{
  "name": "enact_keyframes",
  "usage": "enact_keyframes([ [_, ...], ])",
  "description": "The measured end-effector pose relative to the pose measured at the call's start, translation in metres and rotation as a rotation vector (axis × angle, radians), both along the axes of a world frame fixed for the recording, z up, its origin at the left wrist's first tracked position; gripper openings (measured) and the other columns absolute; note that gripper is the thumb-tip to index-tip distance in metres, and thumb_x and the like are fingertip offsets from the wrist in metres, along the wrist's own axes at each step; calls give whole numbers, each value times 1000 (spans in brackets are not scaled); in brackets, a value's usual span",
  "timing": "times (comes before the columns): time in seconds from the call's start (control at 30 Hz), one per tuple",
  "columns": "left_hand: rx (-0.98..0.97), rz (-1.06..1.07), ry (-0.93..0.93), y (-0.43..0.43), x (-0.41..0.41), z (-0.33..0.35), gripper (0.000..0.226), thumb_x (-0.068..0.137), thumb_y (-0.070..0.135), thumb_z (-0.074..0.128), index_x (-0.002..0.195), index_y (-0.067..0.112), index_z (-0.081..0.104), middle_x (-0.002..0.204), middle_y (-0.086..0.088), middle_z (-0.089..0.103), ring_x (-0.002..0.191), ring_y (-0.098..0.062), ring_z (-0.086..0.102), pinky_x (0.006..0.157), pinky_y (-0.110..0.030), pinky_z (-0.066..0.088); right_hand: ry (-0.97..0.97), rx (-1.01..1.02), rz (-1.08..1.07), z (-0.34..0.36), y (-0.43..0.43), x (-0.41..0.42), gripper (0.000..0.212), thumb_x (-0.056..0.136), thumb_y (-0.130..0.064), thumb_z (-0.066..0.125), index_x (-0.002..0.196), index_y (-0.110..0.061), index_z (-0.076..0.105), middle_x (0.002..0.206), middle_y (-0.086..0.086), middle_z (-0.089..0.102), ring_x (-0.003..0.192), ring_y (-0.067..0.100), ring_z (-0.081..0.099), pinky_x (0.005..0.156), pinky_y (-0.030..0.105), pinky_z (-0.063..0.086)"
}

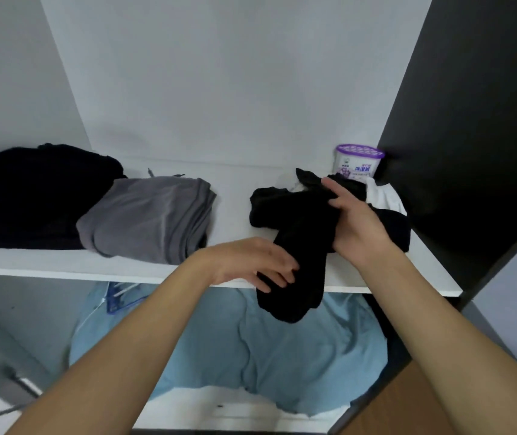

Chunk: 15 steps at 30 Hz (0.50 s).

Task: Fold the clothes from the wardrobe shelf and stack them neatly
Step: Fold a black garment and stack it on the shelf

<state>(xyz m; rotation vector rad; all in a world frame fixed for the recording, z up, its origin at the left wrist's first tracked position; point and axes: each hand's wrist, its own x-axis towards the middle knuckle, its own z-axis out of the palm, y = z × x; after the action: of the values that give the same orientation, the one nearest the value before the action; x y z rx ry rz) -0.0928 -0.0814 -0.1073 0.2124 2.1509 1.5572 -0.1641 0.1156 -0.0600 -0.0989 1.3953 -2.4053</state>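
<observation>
At nine o'clock on the white wardrobe shelf lies a heap of black cloth, touching a folded grey soft garment just to its right. Near the centre, the left hand pinches the lower part of a limp black fabric garment between fingers and thumb, that end hanging over the shelf's front edge above a pale blue shirt at six o'clock. At two o'clock the right hand is clamped around the same garment's upper part, lying over white folded cloth, with a white purple-lidded tub behind.
</observation>
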Motion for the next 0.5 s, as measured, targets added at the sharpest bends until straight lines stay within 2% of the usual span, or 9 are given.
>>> enact_keyframes([
  [0.03, 84, 116, -59, -9, 3, -8, 31, 94, 32, 65, 121, 16, 67, 110, -5, 75, 107, -20, 70, 96, -43, 56, 39, 6, 3, -1, -1, 15, 45, 92, 3, 39, 116, -19, 70, 106, 9, 72, 93, 21, 69, 80, 33, 57],
  [0.1, 324, 283, -182, -24, 9, -19, 55, 90, 51, 65, 130, 12, 62, 116, -10, 73, 112, -29, 68, 101, -55, 51, 125, 103, 10, -7, -4, 49, 43, 87, 6, 39, 86, -19, 75, 84, 4, 70, 78, 18, 65, 68, 28, 55],
  [0.17, 558, 341, -286, -26, 14, -23, 75, 83, 66, 65, 133, 11, 60, 119, -12, 72, 113, -33, 67, 100, -56, 51, 263, 287, 77, -20, -8, 86, 48, 83, 11, 40, 64, -19, 72, 69, 0, 65, 68, 16, 58, 58, 22, 48],
  [0.2, 650, 372, -306, -24, 15, -24, 75, 82, 66, 66, 133, 12, 61, 122, -12, 71, 114, -34, 67, 100, -54, 51, 349, 416, 131, -28, -12, 103, 49, 82, 12, 42, 60, -19, 71, 67, 0, 66, 68, 16, 58, 59, 21, 47],
  [0.23, 715, 422, -309, -18, 17, -24, 67, 85, 60, 67, 131, 12, 63, 124, -13, 70, 114, -33, 67, 100, -51, 52, 426, 575, 208, -37, -15, 118, 49, 82, 13, 44, 60, -19, 73, 70, 1, 70, 72, 16, 61, 64, 21, 48],
  [0.3, 754, 587, -293, -6, 20, -22, 41, 92, 30, 66, 125, 6, 64, 127, -18, 68, 107, -30, 69, 93, -42, 56, 520, 901, 407, -58, -17, 144, 43, 84, 13, 49, 73, -16, 79, 82, 0, 76, 80, 8, 66, 76, 17, 49],
  [0.37, 740, 754, -259, 2, 25, -23, 40, 89, 4, 57, 129, 0, 59, 125, -23, 65, 100, -32, 67, 83, -39, 57, 471, 1055, 468, -81, -11, 165, 34, 88, 10, 53, 89, -11, 79, 94, -5, 76, 85, -3, 65, 79, 10, 45],
  [0.43, 804, 749, -221, 2, 33, -22, 45, 87, -2, 49, 131, -6, 57, 114, -21, 64, 94, -30, 65, 84, -39, 56, 281, 982, 298, -98, -2, 180, 27, 92, -1, 58, 99, -17, 78, 104, -9, 75, 98, -4, 65, 87, 13, 47],
  [0.5, 872, 693, -194, -1, 51, -17, 39, 87, 0, 46, 124, -4, 60, 107, -18, 62, 97, -29, 63, 93, -41, 55, -20, 767, 70, -106, 6, 186, 17, 96, -20, 59, 107, -21, 72, 118, -3, 73, 111, 9, 65, 100, 35, 51],
])
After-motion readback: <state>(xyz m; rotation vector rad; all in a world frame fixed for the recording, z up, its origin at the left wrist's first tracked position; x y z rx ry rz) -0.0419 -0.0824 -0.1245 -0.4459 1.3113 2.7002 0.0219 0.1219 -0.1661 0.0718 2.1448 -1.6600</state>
